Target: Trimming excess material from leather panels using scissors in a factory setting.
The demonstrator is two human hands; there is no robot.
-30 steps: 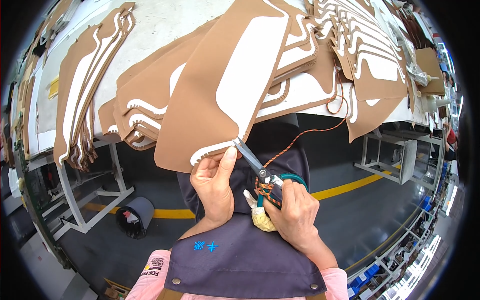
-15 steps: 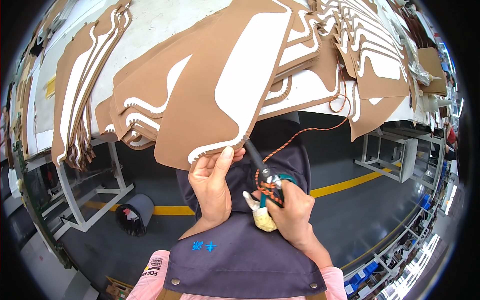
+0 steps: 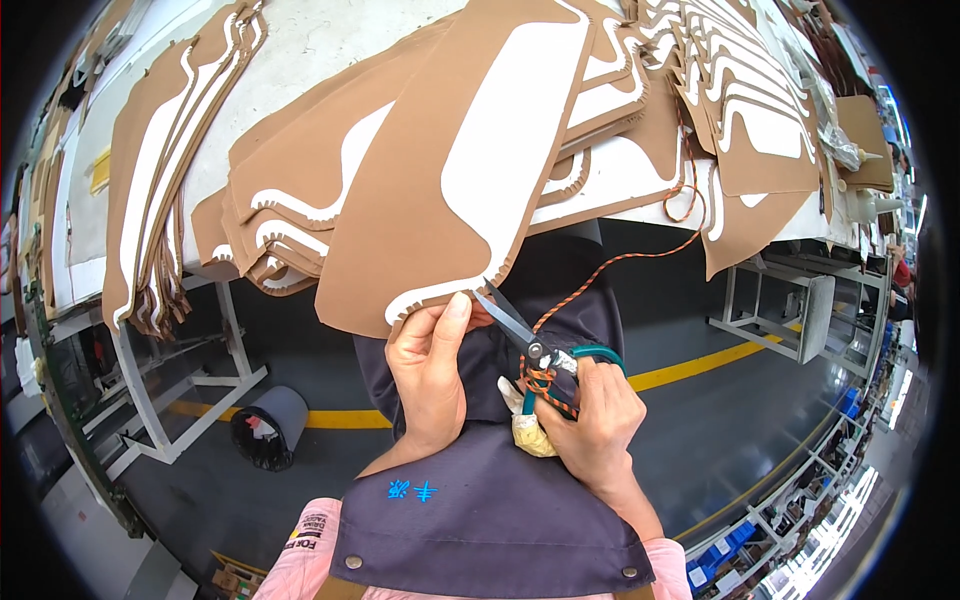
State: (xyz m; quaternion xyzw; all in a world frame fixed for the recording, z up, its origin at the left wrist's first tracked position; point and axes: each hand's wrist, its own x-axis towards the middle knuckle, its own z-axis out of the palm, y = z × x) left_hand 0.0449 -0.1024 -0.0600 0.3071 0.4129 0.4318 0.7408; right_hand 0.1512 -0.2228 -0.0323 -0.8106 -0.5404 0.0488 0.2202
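A brown sheet piece with a white shaped area (image 3: 515, 120) hangs over the table's near edge. My left hand (image 3: 430, 365) pinches its lower curved edge, thumb on top, where a row of small notches runs along the brown border. My right hand (image 3: 595, 420) is wrapped round the teal handles of scissors (image 3: 512, 322), which carry yellowish-white wrapping on one handle. The blades stand parted, with their tips at the notched edge just right of my left thumb. An orange-and-black cord (image 3: 610, 262) is tied round the scissors and runs up to the table.
More brown-and-white pieces lie in a pile (image 3: 290, 215) under the held one, in a stack (image 3: 165, 180) at the left, and in overlapping rows (image 3: 760, 130) at the right. A dark bin (image 3: 270, 428) stands on the floor. White table frames (image 3: 175, 400) rise at both sides.
The scissor blades have parted, and the right-hand fingers have spread with the handles. The held piece and both hands have shifted slightly to the right.
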